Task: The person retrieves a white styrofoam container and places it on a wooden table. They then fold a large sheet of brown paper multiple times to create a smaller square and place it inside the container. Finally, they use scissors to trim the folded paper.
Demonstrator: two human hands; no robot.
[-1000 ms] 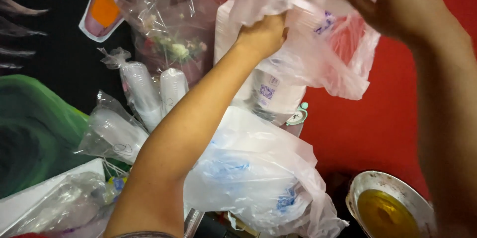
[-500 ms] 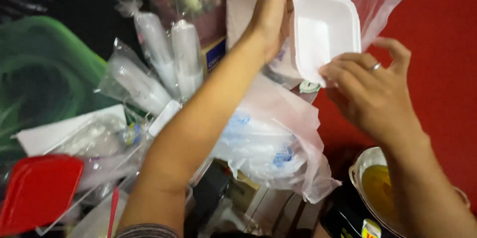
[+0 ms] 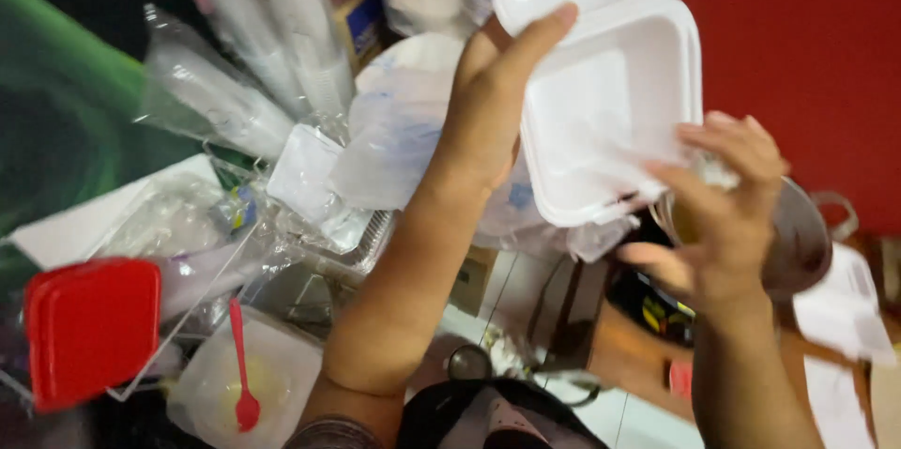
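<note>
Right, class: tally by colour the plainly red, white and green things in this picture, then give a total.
Red: 2, a lid and a spoon.
White: 1, the foam box held by left hand and right hand.
Green: 1, a blurred basin.
Total: 4

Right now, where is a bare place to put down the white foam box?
Free: the pale strip between the left forearm and the dark pot. Crowded: the left side, with bagged cups, red lid and red spoon. Both hands hold the foam box.

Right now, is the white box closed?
No, the white box is open, its lid swung up, with the left hand and right hand holding it.
</note>
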